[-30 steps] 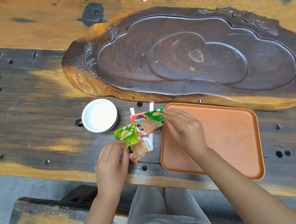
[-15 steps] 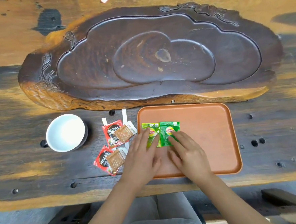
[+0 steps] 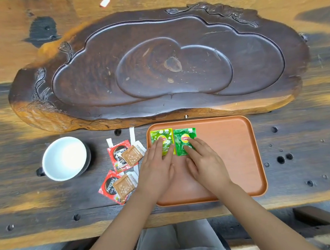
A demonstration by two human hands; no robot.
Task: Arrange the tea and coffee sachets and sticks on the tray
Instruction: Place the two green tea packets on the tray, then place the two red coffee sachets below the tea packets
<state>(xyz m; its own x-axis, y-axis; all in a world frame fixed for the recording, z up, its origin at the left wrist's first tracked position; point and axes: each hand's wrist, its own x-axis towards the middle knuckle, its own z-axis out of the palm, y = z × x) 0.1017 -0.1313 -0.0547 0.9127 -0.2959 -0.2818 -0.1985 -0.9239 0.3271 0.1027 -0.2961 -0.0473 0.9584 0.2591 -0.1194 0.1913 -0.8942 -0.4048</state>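
Note:
Two green Lipton tea sachets lie side by side in the far left corner of the orange tray [image 3: 231, 159]: a lime one [image 3: 164, 136] and a darker one [image 3: 183, 141]. My left hand [image 3: 157, 168] rests flat with its fingertips on the lime sachet. My right hand [image 3: 203, 161] presses its fingertips on the darker sachet. Left of the tray, on the table, lie two red Nescafe sachets [image 3: 116, 154] [image 3: 109, 187], two brown sachets [image 3: 132, 155] [image 3: 123, 187] on top of them, and white sticks [image 3: 132, 134] partly hidden beneath.
A white cup [image 3: 64, 158] stands on the table left of the sachets. A large carved dark wooden tea board [image 3: 156, 67] fills the far side, just behind the tray. The table's near edge runs below my wrists. A small white scrap [image 3: 104, 2] lies far back.
Both hands carried the green sachets from the pile onto the tray, then slid them to its far left corner and pressed them flat side by side.

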